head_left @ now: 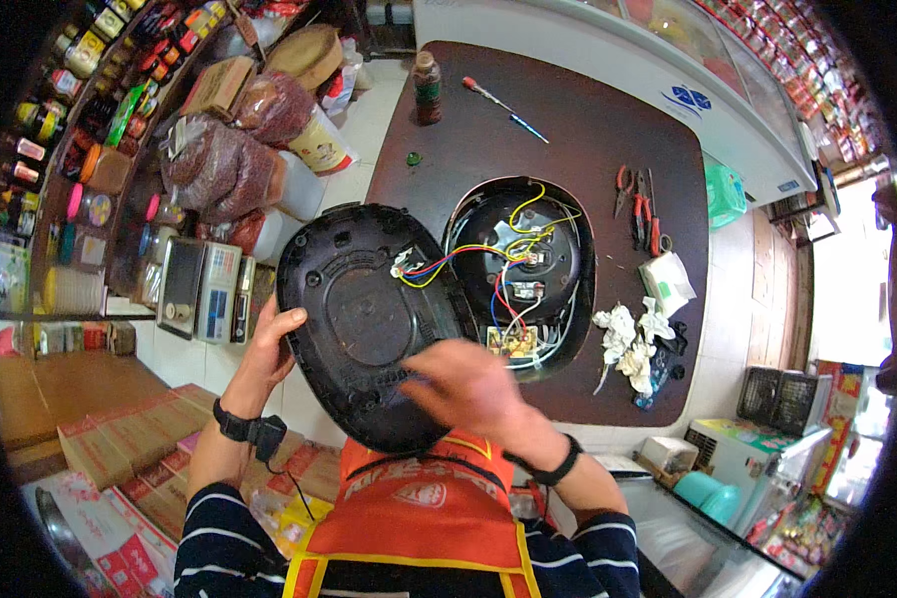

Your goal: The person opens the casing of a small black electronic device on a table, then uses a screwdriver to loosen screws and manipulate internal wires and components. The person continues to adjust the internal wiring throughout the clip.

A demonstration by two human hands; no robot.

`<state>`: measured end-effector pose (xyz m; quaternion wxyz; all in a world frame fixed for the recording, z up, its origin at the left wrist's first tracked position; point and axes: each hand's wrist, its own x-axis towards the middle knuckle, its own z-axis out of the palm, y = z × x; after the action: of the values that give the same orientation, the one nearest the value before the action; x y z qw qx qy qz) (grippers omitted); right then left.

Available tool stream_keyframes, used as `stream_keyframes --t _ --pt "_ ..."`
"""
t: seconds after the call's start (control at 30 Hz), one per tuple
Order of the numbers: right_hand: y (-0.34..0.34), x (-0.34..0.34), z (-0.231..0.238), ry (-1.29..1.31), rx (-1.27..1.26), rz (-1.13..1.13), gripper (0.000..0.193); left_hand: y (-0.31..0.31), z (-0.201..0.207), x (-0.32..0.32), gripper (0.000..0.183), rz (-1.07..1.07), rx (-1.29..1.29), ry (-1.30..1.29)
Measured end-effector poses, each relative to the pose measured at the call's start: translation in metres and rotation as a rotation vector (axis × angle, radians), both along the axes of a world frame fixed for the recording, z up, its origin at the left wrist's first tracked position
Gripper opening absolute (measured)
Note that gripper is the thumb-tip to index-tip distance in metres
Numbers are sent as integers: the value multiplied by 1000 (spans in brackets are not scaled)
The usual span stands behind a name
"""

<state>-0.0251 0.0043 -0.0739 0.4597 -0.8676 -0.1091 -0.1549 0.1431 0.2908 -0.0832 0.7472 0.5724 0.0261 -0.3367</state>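
My left hand grips the left edge of a black plastic bottom cover, thumb on top, and holds it tilted over the table's near left edge. Over the cover's lower right part is my right hand, smeared by motion, so whether it holds anything cannot be made out. Beside the cover stands the opened appliance body, resembling an upturned rice cooker, its inside exposed. Red, blue and yellow wires run from it to a white connector on the cover. A small circuit board sits at the body's near side.
On the dark table are a bottle, a screwdriver, a green cap, red-handled pliers, a tissue pack and crumpled tissues. Left are a weighing scale and shelves of jars; cardboard boxes lie below.
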Motion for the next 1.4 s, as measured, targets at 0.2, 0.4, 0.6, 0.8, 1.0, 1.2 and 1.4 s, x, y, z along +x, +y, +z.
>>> stream_keyframes --t 0.2,0.4,0.6,0.8,1.0,1.2,1.4 --pt "-53 -45 -20 164 -80 -299 12 -2 4 10 72 -37 45 -37" --pt "-10 -50 -45 360 -245 -140 31 -12 12 14 70 -24 59 -48" --pt "15 -30 -78 399 -422 -60 18 -18 19 9 67 -15 39 -34" --pt "14 -28 -98 321 -439 -25 19 -22 20 5 66 8 28 -39" --pt "16 -23 -104 338 -559 37 14 -23 19 10 63 -6 -5 -70" --pt "4 -18 -79 419 -384 12 20 -22 16 13 65 14 38 -104" --pt "-42 -36 -49 638 205 -135 21 -26 15 19 65 31 61 -81"
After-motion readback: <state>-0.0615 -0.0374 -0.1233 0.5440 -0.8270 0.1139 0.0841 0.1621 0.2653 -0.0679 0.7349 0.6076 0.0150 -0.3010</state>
